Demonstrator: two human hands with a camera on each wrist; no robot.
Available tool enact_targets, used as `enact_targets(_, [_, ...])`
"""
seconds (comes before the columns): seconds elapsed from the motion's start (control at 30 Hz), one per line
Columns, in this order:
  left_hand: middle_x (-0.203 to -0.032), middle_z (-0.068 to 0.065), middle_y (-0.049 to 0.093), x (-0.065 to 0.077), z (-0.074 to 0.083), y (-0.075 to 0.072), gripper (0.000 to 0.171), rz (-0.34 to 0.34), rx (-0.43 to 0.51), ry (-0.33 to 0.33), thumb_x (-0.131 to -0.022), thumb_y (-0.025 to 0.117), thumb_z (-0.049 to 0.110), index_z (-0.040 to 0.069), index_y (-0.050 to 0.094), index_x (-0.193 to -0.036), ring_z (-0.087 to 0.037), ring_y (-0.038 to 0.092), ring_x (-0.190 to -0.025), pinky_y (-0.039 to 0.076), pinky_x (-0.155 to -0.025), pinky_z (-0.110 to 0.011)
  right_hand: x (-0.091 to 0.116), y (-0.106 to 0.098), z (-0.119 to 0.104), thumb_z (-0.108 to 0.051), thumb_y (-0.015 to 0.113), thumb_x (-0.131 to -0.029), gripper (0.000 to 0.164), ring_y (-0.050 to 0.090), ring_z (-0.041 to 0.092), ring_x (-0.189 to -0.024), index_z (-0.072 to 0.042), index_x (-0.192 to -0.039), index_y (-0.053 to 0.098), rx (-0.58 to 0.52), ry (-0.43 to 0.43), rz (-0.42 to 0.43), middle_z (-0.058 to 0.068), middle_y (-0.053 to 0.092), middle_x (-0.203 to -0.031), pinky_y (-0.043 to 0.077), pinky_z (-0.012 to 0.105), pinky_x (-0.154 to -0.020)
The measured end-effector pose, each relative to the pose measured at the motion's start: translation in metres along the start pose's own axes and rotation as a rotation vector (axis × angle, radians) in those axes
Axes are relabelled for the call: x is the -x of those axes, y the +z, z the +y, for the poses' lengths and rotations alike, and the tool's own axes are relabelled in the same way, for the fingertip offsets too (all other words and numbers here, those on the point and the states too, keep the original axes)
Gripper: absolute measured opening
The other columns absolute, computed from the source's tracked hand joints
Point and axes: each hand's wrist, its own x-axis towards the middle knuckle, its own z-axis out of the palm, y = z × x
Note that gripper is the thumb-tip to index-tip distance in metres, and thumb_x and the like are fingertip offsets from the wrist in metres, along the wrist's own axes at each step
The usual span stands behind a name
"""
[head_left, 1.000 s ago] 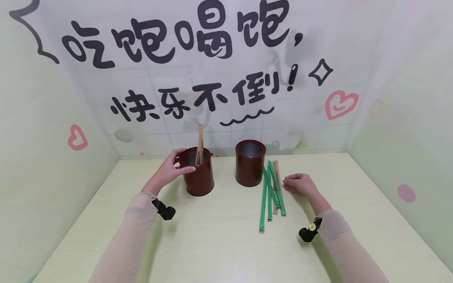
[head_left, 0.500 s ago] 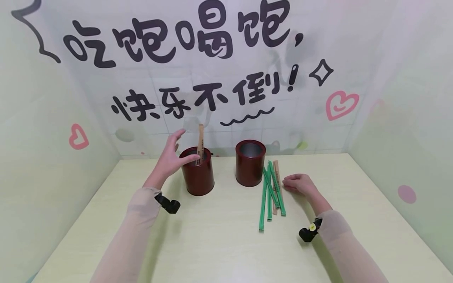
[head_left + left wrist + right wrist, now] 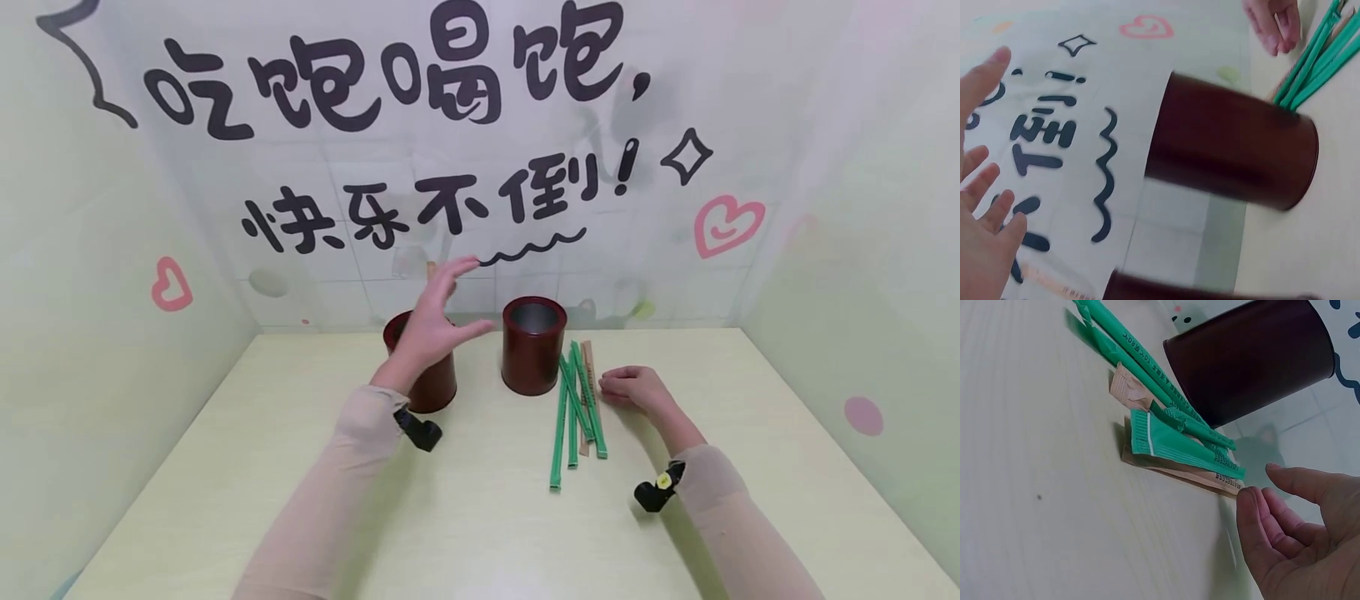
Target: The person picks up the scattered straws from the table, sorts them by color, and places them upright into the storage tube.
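Observation:
In the head view my left hand [image 3: 435, 329], thumb and fingers spread apart and holding nothing, is raised in front of the left dark red canister [image 3: 437, 385]. It hides most of that canister's mouth and of the brown wrapped straw [image 3: 431, 269] rising from it. The right dark red canister [image 3: 531, 365] stands upright just right of the left thumb. Beside it lies a loose bundle of green wrapped straws [image 3: 557, 442] and brown wrapped straws [image 3: 588, 357]. My right hand [image 3: 1304, 528] rests at the bundle's right side, fingers loosely bent, fingertips close to a brown straw's end, nothing in its grasp.
The pale tabletop [image 3: 465, 517] is bounded by a back wall [image 3: 315, 292] with black lettering and by side walls. Both canisters stand near the back wall. A black wrist camera [image 3: 420, 430] sits on the left wrist, another [image 3: 658, 492] on the right.
My left hand let go of the left canister's rim, lifted, and moved right across the front of it toward the right canister. The right hand and the straws stayed in place.

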Motion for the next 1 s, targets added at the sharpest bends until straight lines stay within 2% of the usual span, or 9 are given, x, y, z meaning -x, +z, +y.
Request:
enact_targets(0.1, [-0.154, -0.006, 0.042, -0.004, 0.001, 0.021, 0.081, -0.034, -0.005, -0.032, -0.079, 0.086, 0.021, 0.011, 0.043, -0.147, -0.022, 0.038, -0.144, 0.034, -0.121, -0.044, 0.001, -0.001, 0.001, -0.014, 0.073, -0.089, 0.038, 0.069, 0.002, -0.077, 0.014, -0.112, 0.063, 0.001, -0.037, -0.019, -0.001, 0.072, -0.086, 0.059, 0.018, -0.073])
enact_targets(0.27, [-0.153, -0.007, 0.043, -0.007, -0.007, 0.051, 0.08, -0.072, -0.018, -0.107, -0.081, 0.084, 0.027, 0.009, 0.043, -0.147, -0.023, 0.039, -0.143, 0.037, -0.119, -0.045, 0.001, 0.006, 0.002, -0.008, 0.066, -0.093, 0.044, 0.069, 0.001, -0.08, 0.019, -0.125, 0.053, 0.019, -0.028, -0.007, 0.0, 0.071, -0.092, 0.059, 0.018, -0.078])
enact_targets(0.4, [-0.156, -0.008, 0.038, -0.008, -0.015, 0.07, 0.084, -0.073, -0.056, -0.159, -0.08, 0.084, 0.032, 0.01, 0.041, -0.149, -0.025, 0.036, -0.146, 0.036, -0.119, -0.047, 0.003, 0.011, 0.002, -0.008, 0.065, -0.094, 0.045, 0.069, 0.001, -0.082, 0.018, -0.129, 0.051, 0.064, -0.02, -0.02, 0.002, 0.072, -0.096, 0.059, 0.02, -0.081])
enact_targets(0.6, [-0.162, -0.013, 0.025, -0.007, -0.032, 0.09, 0.096, -0.036, -0.096, -0.232, -0.079, 0.083, 0.037, 0.006, 0.03, -0.153, -0.03, 0.025, -0.151, 0.031, -0.121, -0.051, 0.008, 0.018, -0.001, -0.012, 0.071, -0.091, 0.044, 0.068, 0.002, -0.082, 0.013, -0.125, 0.058, 0.213, -0.056, -0.018, 0.013, 0.076, -0.104, 0.056, 0.018, -0.076])
enact_targets(0.67, [-0.163, -0.014, 0.023, -0.005, -0.037, 0.096, 0.101, -0.027, -0.098, -0.277, -0.079, 0.083, 0.038, 0.007, 0.025, -0.155, -0.03, 0.024, -0.151, 0.032, -0.121, -0.051, 0.008, 0.02, 0.0, -0.013, 0.073, -0.09, 0.043, 0.067, 0.001, -0.08, 0.011, -0.122, 0.06, 0.258, -0.068, -0.019, 0.014, 0.076, -0.102, 0.055, 0.017, -0.074])
enact_targets(0.87, [-0.16, -0.015, 0.028, -0.001, -0.047, 0.111, 0.111, -0.009, -0.015, -0.403, -0.079, 0.083, 0.039, 0.009, 0.012, -0.159, -0.031, 0.036, -0.145, 0.041, -0.115, -0.051, 0.009, 0.027, 0.001, -0.012, 0.075, -0.087, 0.037, 0.066, 0.001, -0.076, 0.01, -0.115, 0.064, 0.308, -0.085, -0.025, 0.01, 0.076, -0.095, 0.055, 0.018, -0.071])
enact_targets(1.0, [-0.157, -0.016, 0.035, -0.002, -0.048, 0.118, 0.111, 0.005, 0.035, -0.416, -0.08, 0.083, 0.038, 0.008, 0.011, -0.159, -0.033, 0.043, -0.14, 0.044, -0.111, -0.052, 0.009, 0.031, 0.002, -0.013, 0.077, -0.086, 0.032, 0.065, 0.004, -0.074, 0.006, -0.109, 0.067, 0.38, -0.095, 0.019, 0.009, 0.075, -0.092, 0.053, 0.018, -0.07])
